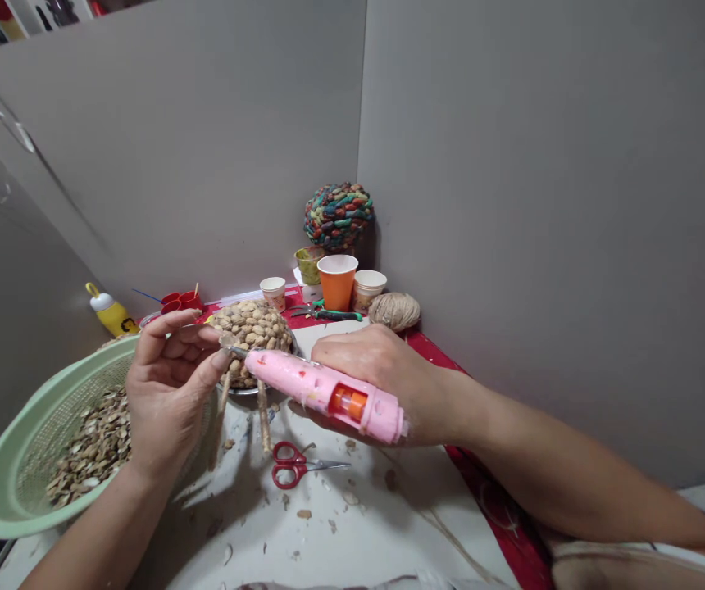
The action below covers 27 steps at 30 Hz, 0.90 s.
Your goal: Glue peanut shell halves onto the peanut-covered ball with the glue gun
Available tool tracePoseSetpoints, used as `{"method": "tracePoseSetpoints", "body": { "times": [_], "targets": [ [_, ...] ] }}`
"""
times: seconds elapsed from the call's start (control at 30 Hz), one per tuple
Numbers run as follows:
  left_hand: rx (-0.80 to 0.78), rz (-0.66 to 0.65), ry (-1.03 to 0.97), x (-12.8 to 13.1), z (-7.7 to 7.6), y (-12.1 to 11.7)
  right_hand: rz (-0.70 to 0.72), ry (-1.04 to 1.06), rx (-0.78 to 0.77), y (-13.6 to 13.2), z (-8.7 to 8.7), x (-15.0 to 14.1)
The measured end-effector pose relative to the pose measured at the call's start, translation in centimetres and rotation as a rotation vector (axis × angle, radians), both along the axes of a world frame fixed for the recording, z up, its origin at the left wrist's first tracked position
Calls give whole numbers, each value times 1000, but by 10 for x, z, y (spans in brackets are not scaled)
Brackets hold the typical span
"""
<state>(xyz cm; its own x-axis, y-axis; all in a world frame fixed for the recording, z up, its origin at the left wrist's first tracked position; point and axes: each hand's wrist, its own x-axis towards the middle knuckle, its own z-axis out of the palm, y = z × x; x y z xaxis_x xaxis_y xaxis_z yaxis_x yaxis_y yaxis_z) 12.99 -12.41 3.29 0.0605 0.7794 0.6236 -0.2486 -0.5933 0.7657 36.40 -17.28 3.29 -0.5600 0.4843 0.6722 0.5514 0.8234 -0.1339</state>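
My right hand point(383, 369) grips a pink hot glue gun point(316, 385), its nozzle pointing left. Between thumb and fingertips, my left hand point(171, 377) pinches a small nut shell point(228, 338) right at the nozzle tip. Behind them sits a rounded form covered in nut shells point(260, 325), partly hidden by the hands and the glue gun; two wrapped sticks point(264, 418) slant down from it. Left of my left hand, a green plastic basket point(5, 483) contains many loose nut shells point(97, 442). Red-handled scissors point(291, 465) lie below the glue gun.
A ball of twine point(394, 310), an orange cup point(337, 287), paper cups point(370, 285) and green-handled pliers point(337, 315) stand or lie at the back, near a multicoloured ball point(338, 215). A yellow bottle point(112, 313) is behind the basket. Shell bits litter the white board point(383, 524). Grey walls enclose the corner.
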Motion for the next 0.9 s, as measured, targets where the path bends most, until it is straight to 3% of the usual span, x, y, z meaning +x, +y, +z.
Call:
{"method": "tracePoseSetpoints", "body": {
  "times": [0.5,0.63,0.77,0.9],
  "targets": [
    [-51,20,-36,1,2,0,-6,-12,11,2,-1,1],
    [-82,-8,-64,-2,9,0,-97,-33,-4,5,-1,2],
    [-119,10,-39,-10,22,-9,-221,85,47,16,0,4],
    [-81,123,122,-19,31,-18,-230,325,-78,33,-4,8]
  ]
}}
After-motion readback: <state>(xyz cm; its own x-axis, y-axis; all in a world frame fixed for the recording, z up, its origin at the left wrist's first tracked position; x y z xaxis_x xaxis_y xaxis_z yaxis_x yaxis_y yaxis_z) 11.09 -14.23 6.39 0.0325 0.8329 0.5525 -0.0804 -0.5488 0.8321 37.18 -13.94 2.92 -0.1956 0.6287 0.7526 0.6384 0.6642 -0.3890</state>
